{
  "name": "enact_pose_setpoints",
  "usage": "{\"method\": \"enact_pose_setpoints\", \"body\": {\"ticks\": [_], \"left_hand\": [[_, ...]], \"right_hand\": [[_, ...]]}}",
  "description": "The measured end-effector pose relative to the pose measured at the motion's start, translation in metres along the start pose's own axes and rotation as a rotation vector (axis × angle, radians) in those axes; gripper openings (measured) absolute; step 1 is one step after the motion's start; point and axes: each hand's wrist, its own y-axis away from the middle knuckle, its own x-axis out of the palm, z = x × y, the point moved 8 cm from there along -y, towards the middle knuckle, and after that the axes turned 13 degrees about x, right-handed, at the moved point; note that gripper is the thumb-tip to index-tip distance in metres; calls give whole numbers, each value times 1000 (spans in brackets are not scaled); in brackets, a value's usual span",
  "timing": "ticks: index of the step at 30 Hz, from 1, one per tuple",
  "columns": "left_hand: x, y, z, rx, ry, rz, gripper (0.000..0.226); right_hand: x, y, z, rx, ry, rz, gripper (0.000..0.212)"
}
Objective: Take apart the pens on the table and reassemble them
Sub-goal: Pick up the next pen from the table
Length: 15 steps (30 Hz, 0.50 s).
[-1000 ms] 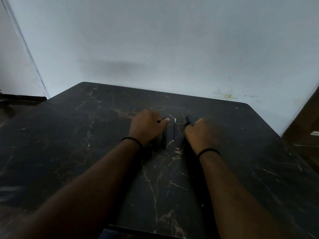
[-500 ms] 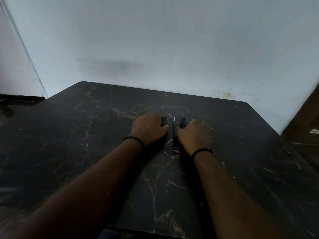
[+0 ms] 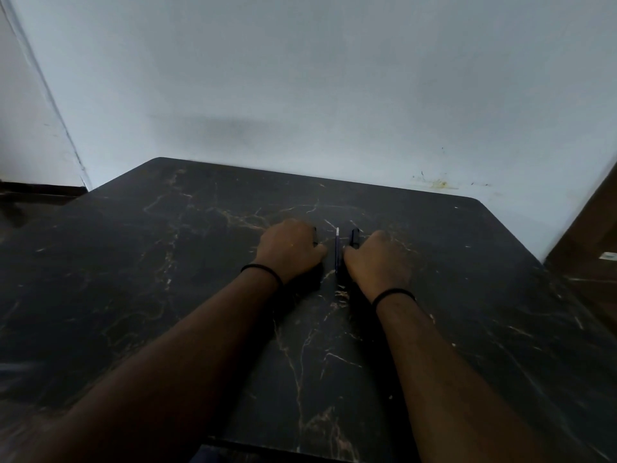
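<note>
Both of my hands rest knuckles-up on the dark marbled counter (image 3: 173, 295). My left hand (image 3: 288, 250) is curled over a dark pen piece (image 3: 314, 236) poking out past its fingers; my right hand (image 3: 377, 259) is curled on another dark pen piece (image 3: 354, 237). Between them a thin blue refill (image 3: 337, 250) lies on the counter, white tip pointing away. In this dim light I cannot tell caps from barrels.

Both hands rest on the table (image 3: 200, 295), well in from its edges. A thin refill (image 3: 337, 250) lies between left hand (image 3: 289, 250) and right hand (image 3: 377, 260). Pen pieces, seemingly, poke out beyond each: left piece (image 3: 314, 236), right piece (image 3: 354, 237). Wall (image 3: 300, 78) behind the table.
</note>
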Motion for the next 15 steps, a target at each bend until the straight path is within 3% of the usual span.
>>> {"method": "enact_pose_setpoints", "body": {"ticks": [6,10,15], "left_hand": [[-2,1,5,-38,64,18,37],[-12,1,5,-4,169,-93,38],[-35,2,-14,190,239,-304,34]], "right_hand": [[-14,1,4,-42,-103,-118,30],[-28,14,18,-230,-323,-227,16],[-11,16,32,-284,-559,-19,34]]}}
